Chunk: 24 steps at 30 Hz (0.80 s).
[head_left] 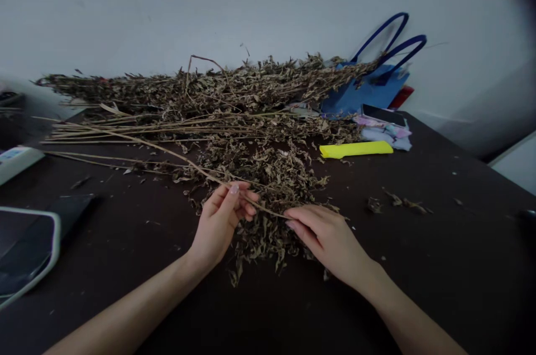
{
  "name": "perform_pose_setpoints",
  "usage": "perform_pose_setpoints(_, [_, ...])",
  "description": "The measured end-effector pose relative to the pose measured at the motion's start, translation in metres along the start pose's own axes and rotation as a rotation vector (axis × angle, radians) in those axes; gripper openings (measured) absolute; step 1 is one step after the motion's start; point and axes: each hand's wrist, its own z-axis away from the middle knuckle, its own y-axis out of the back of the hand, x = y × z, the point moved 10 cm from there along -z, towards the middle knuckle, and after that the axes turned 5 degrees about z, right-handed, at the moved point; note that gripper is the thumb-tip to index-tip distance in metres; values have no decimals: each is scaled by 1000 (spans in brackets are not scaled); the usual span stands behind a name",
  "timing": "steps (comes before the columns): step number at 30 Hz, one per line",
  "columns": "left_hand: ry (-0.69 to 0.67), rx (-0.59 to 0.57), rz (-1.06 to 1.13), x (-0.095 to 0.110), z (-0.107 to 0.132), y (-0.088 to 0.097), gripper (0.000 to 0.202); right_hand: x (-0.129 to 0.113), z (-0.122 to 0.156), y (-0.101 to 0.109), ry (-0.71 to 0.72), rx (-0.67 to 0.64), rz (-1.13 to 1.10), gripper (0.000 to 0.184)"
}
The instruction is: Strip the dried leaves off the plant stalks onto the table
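A long dried plant stem (184, 159) slants from the upper left down to the middle of the table. My left hand (221, 218) pinches it between thumb and fingers, the other fingers loosely curled. Closer to its right end, my right hand (326, 232) is closed on the same stem, palm down. The stretch between the hands looks mostly bare. Beneath both hands lies a heap of dried, crumpled leaves (272, 171). Several more dried stems (125, 130) lie side by side behind the heap, their leafy ends toward the right.
A thick bundle of dried leafy stalks (209, 90) lies along the wall. At the back right are a blue bag (355, 92), a phone (383, 115) on a cloth, and a yellow strip (355, 149). A pale-rimmed object (57, 243) and a white box (20, 162) sit left.
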Motion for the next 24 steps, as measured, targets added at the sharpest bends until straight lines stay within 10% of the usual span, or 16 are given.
perform_pose_setpoints(24, [-11, -55, -72, -8, 4, -5, 16, -7, 0, 14, 64, 158, 124, 18])
